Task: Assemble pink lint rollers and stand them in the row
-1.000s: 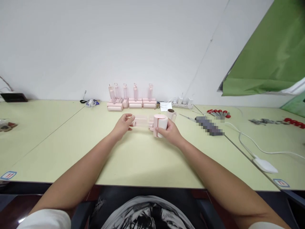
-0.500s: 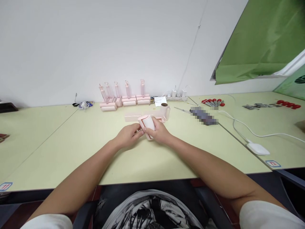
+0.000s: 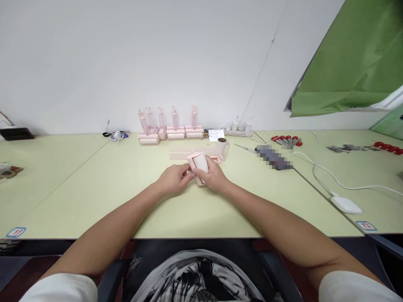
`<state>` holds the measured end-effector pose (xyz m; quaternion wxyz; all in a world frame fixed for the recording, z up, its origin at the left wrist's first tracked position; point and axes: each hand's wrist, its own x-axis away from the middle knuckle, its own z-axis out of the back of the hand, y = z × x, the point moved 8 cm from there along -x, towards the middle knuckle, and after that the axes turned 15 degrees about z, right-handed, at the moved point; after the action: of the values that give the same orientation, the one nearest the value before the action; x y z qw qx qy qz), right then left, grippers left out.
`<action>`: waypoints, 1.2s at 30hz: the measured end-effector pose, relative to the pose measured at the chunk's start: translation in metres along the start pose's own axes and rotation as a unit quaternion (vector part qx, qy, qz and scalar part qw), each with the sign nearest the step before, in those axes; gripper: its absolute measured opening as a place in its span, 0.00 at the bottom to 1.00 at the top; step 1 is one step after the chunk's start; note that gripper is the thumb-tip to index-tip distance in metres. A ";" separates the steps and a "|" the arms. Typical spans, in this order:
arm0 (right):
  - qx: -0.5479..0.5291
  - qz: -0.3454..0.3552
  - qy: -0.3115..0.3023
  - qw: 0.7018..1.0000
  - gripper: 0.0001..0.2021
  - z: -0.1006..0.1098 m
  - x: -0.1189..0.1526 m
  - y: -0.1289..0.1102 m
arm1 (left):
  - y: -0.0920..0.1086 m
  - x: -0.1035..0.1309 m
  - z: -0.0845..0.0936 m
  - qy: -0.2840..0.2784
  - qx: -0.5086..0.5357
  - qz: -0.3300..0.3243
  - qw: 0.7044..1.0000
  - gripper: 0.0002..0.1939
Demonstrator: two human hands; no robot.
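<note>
In front of me a pink and white lint roller head is held tilted above the table, its white roll facing right. My right hand wraps round the white roll, thumb across its front. My left hand is closed at the lower left side of the pink casing, with fingertips and thumb pressed against it; what lies between those fingers is hidden. Just behind my hands lie a pale pink flat part and a roll with a brown core, with a clear pink handle piece beside it.
Several pink lint rollers with upright handles stand along the wall. To the right are a screwdriver-like thin tool, a blurred dark phone-like object, several red-ended tools and a white charger with its cable. A power strip lies behind.
The view has turned slightly, so the table's things appear further right. Both hands stay on the lint roller head, and the red edge along its casing shows far less.
</note>
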<state>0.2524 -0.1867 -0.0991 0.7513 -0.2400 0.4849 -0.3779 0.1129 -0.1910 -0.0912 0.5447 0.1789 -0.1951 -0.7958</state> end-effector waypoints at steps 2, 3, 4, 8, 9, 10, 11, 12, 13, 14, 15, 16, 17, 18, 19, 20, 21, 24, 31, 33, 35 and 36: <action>0.020 0.003 0.021 1.000 0.16 0.005 -0.001 0.000 | -0.007 -0.004 0.004 0.011 -0.001 0.027 1.000 0.19; 0.029 0.005 0.030 0.999 0.16 0.008 -0.001 -0.001 | -0.011 -0.006 0.006 0.016 -0.002 0.039 0.999 0.19; 0.035 0.008 0.037 0.999 0.16 0.010 -0.002 -0.002 | -0.014 -0.008 0.007 0.019 -0.003 0.047 0.999 0.19; 0.049 0.017 0.032 0.998 0.17 0.012 -0.003 -0.004 | -0.022 -0.013 0.005 -0.003 -0.051 0.047 0.998 0.20; 0.056 0.017 0.027 0.998 0.18 0.011 -0.003 -0.005 | -0.022 -0.014 0.002 -0.012 -0.073 0.039 0.997 0.20; 0.066 0.016 0.019 0.998 0.18 0.011 -0.002 -0.005 | -0.022 -0.014 -0.001 -0.022 -0.093 0.023 0.995 0.20; 0.078 0.013 0.007 0.997 0.18 0.010 -0.002 -0.005 | -0.021 -0.014 -0.005 -0.032 -0.110 0.002 0.993 0.19; 0.092 0.008 -0.009 0.996 0.19 0.009 -0.002 -0.004 | -0.021 -0.014 -0.008 -0.042 -0.120 -0.018 0.992 0.19; 0.109 0.004 -0.027 0.994 0.19 0.008 -0.001 -0.004 | -0.021 -0.015 -0.011 -0.050 -0.124 -0.035 0.990 0.18; 0.125 0.001 -0.046 0.991 0.19 0.007 -0.001 -0.003 | -0.021 -0.015 -0.012 -0.056 -0.123 -0.045 0.990 0.19; 0.140 0.002 -0.065 0.988 0.19 0.006 -0.001 -0.003 | -0.023 -0.016 -0.013 -0.059 -0.119 -0.047 0.990 0.19; 0.152 0.007 -0.083 0.985 0.19 0.005 -0.001 -0.004 | -0.025 -0.017 -0.013 -0.060 -0.114 -0.043 0.991 0.19; 0.163 0.016 -0.097 0.982 0.20 0.004 -0.001 -0.006 | -0.027 -0.018 -0.012 -0.060 -0.107 -0.036 0.992 0.20; 0.172 0.024 -0.109 0.979 0.21 0.004 -0.002 -0.007 | -0.028 -0.018 -0.010 -0.060 -0.098 -0.030 0.993 0.20; 0.178 0.032 -0.119 0.976 0.23 0.003 -0.002 -0.009 | -0.028 -0.017 -0.008 -0.059 -0.086 -0.026 0.994 0.20; 0.183 0.039 -0.129 0.974 0.24 0.003 -0.002 -0.010 | -0.028 -0.016 -0.006 -0.055 -0.070 -0.025 0.996 0.20; 0.187 0.043 -0.137 0.972 0.24 0.003 -0.002 -0.011 | -0.026 -0.015 -0.002 -0.048 -0.048 -0.028 0.997 0.19; 0.196 0.057 -0.159 0.966 0.24 0.002 -0.002 -0.014 | -0.020 -0.009 0.014 -0.002 0.048 -0.042 0.998 0.17; 0.167 0.095 -0.195 0.962 0.19 -0.004 0.000 -0.021 | -0.003 0.000 0.025 0.015 0.181 -0.116 0.976 0.14; 0.139 0.106 -0.201 0.964 0.19 -0.005 0.002 -0.023 | -0.006 -0.002 0.020 -0.016 0.207 -0.093 0.974 0.15; 0.108 0.110 -0.210 0.966 0.19 -0.005 0.003 -0.024 | -0.009 -0.002 0.017 -0.044 0.235 -0.070 0.968 0.16; 0.092 0.110 -0.216 0.966 0.20 -0.005 0.004 -0.024 | -0.009 -0.002 0.016 -0.058 0.245 -0.063 0.966 0.17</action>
<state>0.2404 -0.2044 -0.0857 0.8938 -0.1910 0.2980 -0.2755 0.0987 -0.1846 -0.0819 0.4206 0.2727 -0.4034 -0.7655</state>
